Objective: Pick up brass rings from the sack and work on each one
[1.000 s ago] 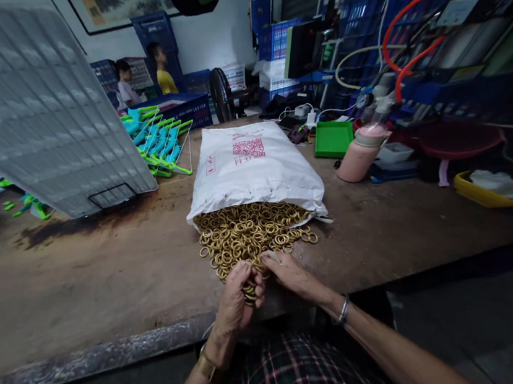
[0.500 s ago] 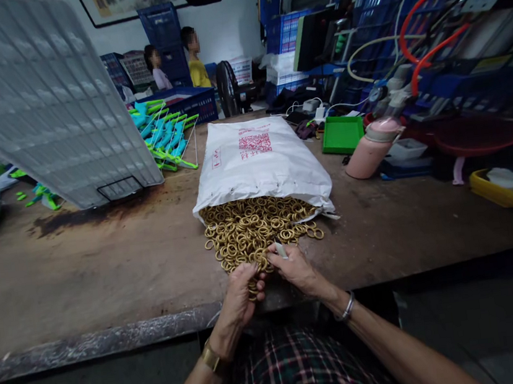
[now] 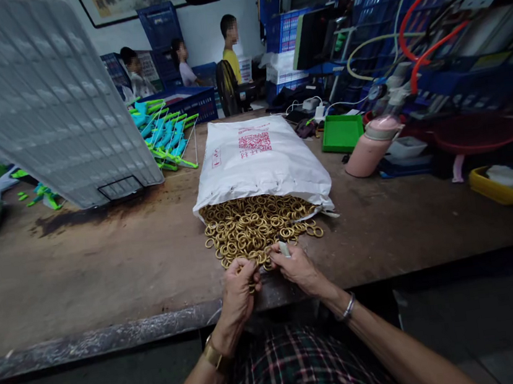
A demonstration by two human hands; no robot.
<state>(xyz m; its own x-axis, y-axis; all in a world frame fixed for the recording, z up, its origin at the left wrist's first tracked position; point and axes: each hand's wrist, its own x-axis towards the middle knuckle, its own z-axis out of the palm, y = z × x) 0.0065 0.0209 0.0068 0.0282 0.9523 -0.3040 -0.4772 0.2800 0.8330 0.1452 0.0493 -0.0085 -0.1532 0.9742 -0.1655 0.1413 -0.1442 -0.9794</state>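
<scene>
From the head camera, the left hand (image 3: 239,289) is curled closed around a few brass rings at the near edge of the pile of brass rings (image 3: 254,228), just inside the worn front edge of the wooden workbench (image 3: 108,278). The right hand (image 3: 299,266) lies beside it, fingers bent down onto the pile's near rim, with a small pale piece standing up at the fingertips; whether it pinches a ring cannot be told. The two hands nearly touch.

The rings spill toward the person from the open mouth of a white sack (image 3: 259,157) lying flat in the middle of the bench. Bare bench top spreads to the left of the pile and also to its right, up to the front edge.

Farther left a white plastic grid panel (image 3: 34,101) leans over the bench, with teal and green clips (image 3: 163,138) behind it. To the right of the sack are a green tray (image 3: 341,133) and a pink bottle (image 3: 369,150) lying near it; a yellow tray (image 3: 508,186) sits at the far right edge. Three people stand well back by blue crates (image 3: 160,26).
</scene>
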